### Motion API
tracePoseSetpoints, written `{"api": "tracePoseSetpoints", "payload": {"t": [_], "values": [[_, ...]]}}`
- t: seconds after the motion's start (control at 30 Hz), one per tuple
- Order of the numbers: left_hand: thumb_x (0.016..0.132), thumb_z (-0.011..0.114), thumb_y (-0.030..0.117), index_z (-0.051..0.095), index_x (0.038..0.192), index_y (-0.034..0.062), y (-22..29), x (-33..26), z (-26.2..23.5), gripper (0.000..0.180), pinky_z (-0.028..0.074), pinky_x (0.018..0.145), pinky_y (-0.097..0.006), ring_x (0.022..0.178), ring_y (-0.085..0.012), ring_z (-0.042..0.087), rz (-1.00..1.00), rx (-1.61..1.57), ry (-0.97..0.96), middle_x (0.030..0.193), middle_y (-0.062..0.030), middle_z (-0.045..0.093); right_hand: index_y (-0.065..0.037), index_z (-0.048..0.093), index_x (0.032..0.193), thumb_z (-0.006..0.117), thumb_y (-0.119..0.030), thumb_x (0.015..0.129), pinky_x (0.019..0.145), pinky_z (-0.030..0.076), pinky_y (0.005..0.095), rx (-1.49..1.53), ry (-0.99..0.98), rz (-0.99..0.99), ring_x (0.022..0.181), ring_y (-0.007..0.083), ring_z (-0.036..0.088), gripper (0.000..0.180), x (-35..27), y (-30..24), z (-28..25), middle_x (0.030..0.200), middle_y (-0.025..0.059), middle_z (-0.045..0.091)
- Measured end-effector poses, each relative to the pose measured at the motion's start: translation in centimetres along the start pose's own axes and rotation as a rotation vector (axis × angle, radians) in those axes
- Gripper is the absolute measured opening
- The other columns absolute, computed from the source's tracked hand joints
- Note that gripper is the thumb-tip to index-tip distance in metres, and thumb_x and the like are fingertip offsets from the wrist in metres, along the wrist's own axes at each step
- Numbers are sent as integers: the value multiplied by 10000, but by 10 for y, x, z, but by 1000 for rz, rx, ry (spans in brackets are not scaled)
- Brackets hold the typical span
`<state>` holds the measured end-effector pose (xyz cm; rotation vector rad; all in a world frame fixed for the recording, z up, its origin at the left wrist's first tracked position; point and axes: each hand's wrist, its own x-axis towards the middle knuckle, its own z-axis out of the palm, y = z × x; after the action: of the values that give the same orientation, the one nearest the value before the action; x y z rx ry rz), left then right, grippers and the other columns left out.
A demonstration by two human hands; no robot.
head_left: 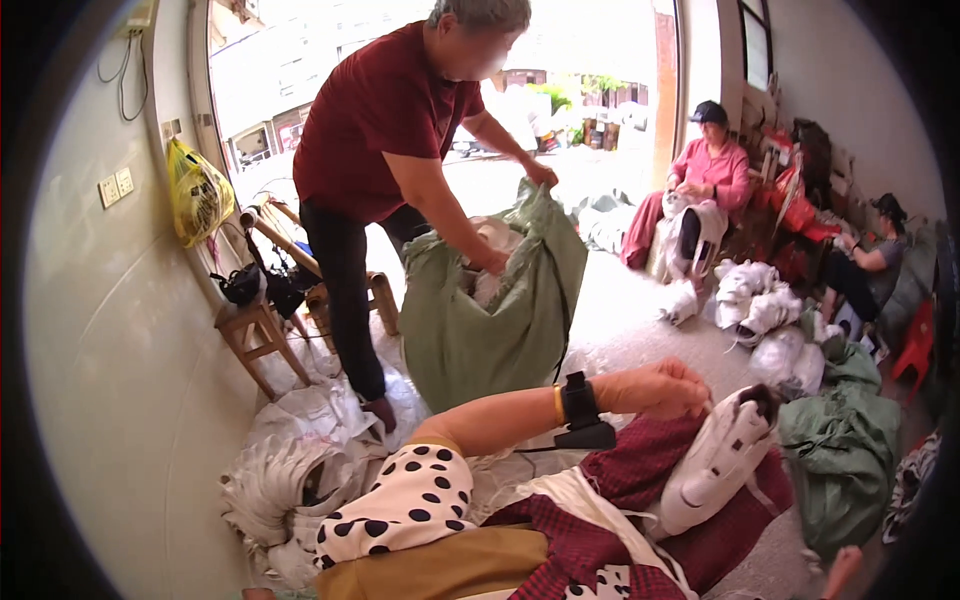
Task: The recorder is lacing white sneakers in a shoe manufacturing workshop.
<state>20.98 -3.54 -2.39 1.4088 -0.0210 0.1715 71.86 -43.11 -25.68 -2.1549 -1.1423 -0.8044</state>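
Observation:
A white shoe [712, 470] with a dark opening lies tilted across my lap, on dark red checked cloth [640, 455]. My left hand [668, 390] is beside the shoe's upper end, its fingers pinched together; what is between them is too small to make out. That arm wears a polka-dot sleeve and a black wrist strap [580, 402]. At the lower right edge, part of my right hand [845, 568] shows with its fingers closed, apart from the shoe. Whatever it holds is hidden.
Ahead, a standing person in dark red reaches into a large green sack [480, 330]. Two more people sit at the right by piled white shoes [755, 295]. Another green sack [840, 455] lies right of my lap. White wrapped bundles [290, 480] and a wooden stool [250, 335] are left.

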Motion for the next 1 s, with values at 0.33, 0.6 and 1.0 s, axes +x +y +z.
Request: {"api": "tracePoseSetpoints", "payload": {"t": [0.33,0.6,1.0], "values": [[986,595,191,686,877,-35,14,24,53,267,459,627,-280,685,-86,562,323,598,-191,727,-15,640,20,640,1066,414,-254,1057,824,510,327,1099,-239,85,882,180,609,355,107,-376,-86,993,94,634],[930,602,228,666,793,-31,14,23,61,300,410,528,-309,583,-96,496,273,748,-188,631,-3,569,-64,543,727,471,-353,1062,465,234,226,1408,-693,291,518,25,361,448,78,-424,-99,610,-46,466],[949,573,194,617,757,-26,1,19,59,295,373,533,-287,591,-68,445,215,481,-198,624,23,510,-41,540,685,564,-300,1026,405,179,232,1265,-646,181,428,8,296,428,63,-396,-110,508,-66,385]]}}
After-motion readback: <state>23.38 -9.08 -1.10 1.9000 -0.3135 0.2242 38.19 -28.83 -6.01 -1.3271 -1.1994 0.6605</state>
